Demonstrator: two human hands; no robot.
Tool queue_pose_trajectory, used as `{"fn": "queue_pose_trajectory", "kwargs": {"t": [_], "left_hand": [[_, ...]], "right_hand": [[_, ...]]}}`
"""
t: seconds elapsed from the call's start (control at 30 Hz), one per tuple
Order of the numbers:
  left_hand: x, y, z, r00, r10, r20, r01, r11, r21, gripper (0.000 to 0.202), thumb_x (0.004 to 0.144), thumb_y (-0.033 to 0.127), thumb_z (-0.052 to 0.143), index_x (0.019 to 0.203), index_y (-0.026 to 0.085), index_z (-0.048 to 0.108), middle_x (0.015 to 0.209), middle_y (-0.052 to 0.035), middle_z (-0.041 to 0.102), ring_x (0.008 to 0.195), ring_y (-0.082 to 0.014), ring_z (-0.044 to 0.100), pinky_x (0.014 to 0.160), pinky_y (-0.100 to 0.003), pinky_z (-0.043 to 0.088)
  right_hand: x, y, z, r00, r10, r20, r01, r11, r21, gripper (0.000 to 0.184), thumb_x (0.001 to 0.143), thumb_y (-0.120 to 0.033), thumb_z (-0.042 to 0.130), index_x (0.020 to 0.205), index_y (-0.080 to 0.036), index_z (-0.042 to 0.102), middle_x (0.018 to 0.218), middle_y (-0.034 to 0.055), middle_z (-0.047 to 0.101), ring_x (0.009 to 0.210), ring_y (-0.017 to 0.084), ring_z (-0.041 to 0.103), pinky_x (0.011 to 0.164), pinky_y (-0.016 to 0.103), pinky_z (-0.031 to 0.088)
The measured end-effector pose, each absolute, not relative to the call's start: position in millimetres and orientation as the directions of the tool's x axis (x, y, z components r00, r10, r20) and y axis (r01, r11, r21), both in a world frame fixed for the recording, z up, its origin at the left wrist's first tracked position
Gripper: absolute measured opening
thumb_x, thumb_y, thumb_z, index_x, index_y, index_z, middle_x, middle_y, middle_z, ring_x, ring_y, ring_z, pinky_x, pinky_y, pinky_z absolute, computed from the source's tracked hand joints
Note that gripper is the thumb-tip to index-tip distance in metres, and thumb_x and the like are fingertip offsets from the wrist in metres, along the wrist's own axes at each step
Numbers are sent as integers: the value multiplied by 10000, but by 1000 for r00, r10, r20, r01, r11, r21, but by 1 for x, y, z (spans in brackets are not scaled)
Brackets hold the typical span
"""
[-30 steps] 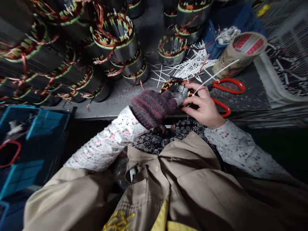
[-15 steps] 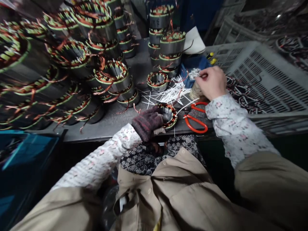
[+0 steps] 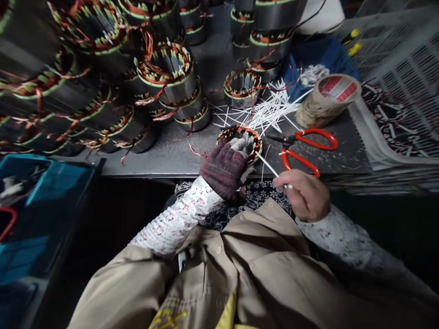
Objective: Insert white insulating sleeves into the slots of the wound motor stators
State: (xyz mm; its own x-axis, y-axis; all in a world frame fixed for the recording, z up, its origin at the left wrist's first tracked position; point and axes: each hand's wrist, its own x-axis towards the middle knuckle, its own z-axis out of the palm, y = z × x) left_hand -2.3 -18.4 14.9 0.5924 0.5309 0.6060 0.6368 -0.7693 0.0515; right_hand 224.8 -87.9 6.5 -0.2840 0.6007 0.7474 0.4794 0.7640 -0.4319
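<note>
The wire ring (image 3: 258, 147) lies on the table (image 3: 164, 157), under the gloved fingers of the left hand (image 3: 226, 167). These fingers cross the ring's near-left rim, with their pale tips inside the opening; they grasp the ring. The right hand (image 3: 305, 194), bare, is apart from the ring on its near-right side. Its thumb and forefinger pinch the white cord (image 3: 268, 165) near one end; the other fingers are curled. The cord runs straight from the ring's right rim to this pinch.

Materials: the ring is round and open-centred, with copper-coloured windings and a pale green edge. The glove is dark ribbed knit with reddish stripes. The cord is thin and smooth. The scissors (image 3: 291, 138), with red looped handles, lie open just right of the ring. Thin white strips (image 3: 270, 109) lie piled beyond it.
</note>
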Motion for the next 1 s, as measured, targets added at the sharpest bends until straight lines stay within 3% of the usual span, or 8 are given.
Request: {"fn": "queue_pose_trajectory", "kwargs": {"t": [0.17,0.3,0.43,0.5,0.57,0.63,0.83,1.0], "left_hand": [[-2,-19,17,569,591,572,642,-754,140,575,939,307,642,1423,85,424,1166,-123,745,1089,-236,723,1136,-450,504],[2,-17,16,540,676,502,634,-718,286,700,928,304,662,1522,131,334,1239,-115,730,1188,-242,692,1178,-434,479],[6,-15,10,432,755,493,465,-655,595,614,1012,350,530,1555,195,289,1354,-111,676,1200,-192,692,1059,-368,582],[7,-15,8,381,785,488,419,-617,666,415,1042,352,483,1437,227,484,1279,-67,719,1149,-167,712,1022,-346,603],[7,-15,9,372,775,511,417,-631,654,258,1038,354,511,1204,239,670,1123,-19,773,1104,-160,722,1038,-348,596],[7,-15,11,370,753,544,405,-658,635,200,1020,325,559,1079,236,727,1037,4,788,1062,-150,728,1030,-335,597],[6,-14,14,390,721,573,414,-693,590,182,980,259,623,1116,213,736,1061,-19,794,1060,-164,732,1039,-359,584],[3,-12,15,473,711,521,471,-703,532,204,993,305,599,1136,237,727,1052,-24,796,1048,-186,743,1119,-457,527]], "right_hand": [[227,-93,1,-278,695,663,528,687,-499,199,917,-153,487,798,-266,599,707,15,696,629,196,664,596,353,532],[212,-71,6,-196,807,557,535,564,-629,256,953,-223,502,721,-250,609,662,6,680,585,170,626,588,322,484],[190,-47,3,-30,888,458,366,437,-822,244,924,-363,618,721,-231,650,654,0,680,579,161,607,564,296,466],[185,-44,4,7,902,432,331,406,-852,239,911,-391,652,736,-229,667,634,-10,660,548,148,578,555,289,457],[185,-48,8,2,904,427,340,401,-850,232,941,-377,620,773,-229,682,680,-2,675,549,139,573,575,293,467],[188,-54,15,-46,894,446,372,429,-823,246,975,-347,562,792,-231,677,740,17,689,584,145,588,607,306,482],[190,-50,20,-110,871,478,600,442,-667,289,942,-318,549,665,-241,577,640,20,608,594,166,544,580,320,402],[187,-41,18,-82,888,452,648,392,-653,247,875,-321,610,652,-225,564,670,11,573,519,125,432,511,302,315]]}}
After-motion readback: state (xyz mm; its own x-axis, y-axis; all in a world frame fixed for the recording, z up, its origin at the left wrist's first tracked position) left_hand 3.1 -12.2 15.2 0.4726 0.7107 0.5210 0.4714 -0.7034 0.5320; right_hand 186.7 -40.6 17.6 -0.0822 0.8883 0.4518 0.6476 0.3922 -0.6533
